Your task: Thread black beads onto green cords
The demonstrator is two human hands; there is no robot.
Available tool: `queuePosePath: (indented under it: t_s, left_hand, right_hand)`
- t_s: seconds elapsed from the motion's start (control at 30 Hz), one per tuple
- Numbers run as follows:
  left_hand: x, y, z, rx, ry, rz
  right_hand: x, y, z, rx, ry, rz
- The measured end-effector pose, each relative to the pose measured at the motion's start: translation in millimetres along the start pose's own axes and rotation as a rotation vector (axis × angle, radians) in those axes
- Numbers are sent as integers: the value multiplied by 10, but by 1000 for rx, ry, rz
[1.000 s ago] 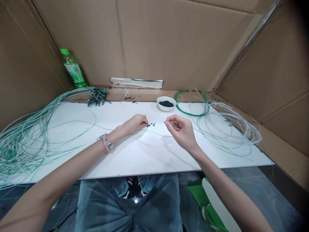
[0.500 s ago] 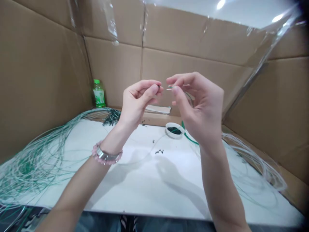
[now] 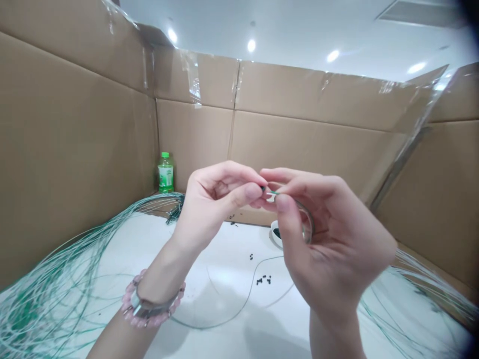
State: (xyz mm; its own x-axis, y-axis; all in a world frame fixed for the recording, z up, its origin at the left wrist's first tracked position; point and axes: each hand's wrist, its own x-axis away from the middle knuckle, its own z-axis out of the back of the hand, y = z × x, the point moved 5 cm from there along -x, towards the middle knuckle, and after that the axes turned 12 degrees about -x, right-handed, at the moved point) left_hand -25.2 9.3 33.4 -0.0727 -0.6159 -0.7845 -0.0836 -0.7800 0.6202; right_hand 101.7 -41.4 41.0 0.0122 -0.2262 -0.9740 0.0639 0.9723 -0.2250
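Between thumb and forefinger, my left hand (image 3: 217,204) pinches a tiny black piece (image 3: 263,189), mostly covered by the fingertips. My right hand (image 3: 325,229) faces it, pinching thin green and white wires (image 3: 273,193) close to their ends. The wire ends point left at the black piece, and the fingertips of the two hands nearly meet. Whether wire and piece touch, I cannot tell. Some of the wire loops (image 3: 310,222) through the right palm. On the left wrist are a pink bead bracelet (image 3: 129,299) and a metal band (image 3: 144,306).
Small black pieces (image 3: 264,280) lie loose on the white tabletop (image 3: 209,294). Behind my right hand stands a white bowl (image 3: 275,237) of black pieces. Green and white wires (image 3: 75,269) heap at left, with more wires (image 3: 426,274) at right. A green bottle (image 3: 165,172) stands by the cardboard wall (image 3: 194,134).
The two hands have come closer together, and the wire ends now sit right by the black piece. The view has tilted upward, showing more ceiling, and the hands appear lower.
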Motion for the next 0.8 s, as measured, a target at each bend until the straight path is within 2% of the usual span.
queuePosePath:
  t_s: [0.1, 0.23, 0.43, 0.63, 0.8]
  left_hand:
    - [0, -32, -20, 31, -10, 29]
    - [4, -37, -92, 182, -45, 52]
    - [68, -72, -243, 389, 93, 189]
    - [129, -129, -312, 271, 78, 271]
    - [126, -143, -314, 336, 63, 274]
  right_hand:
    - [11, 18, 17, 23, 11, 21]
    - [26, 42, 7, 25, 26, 18]
    - [26, 25, -11, 41, 119, 89]
    - [39, 8, -5, 117, 134, 115]
    - [45, 13, -2, 120, 148, 107]
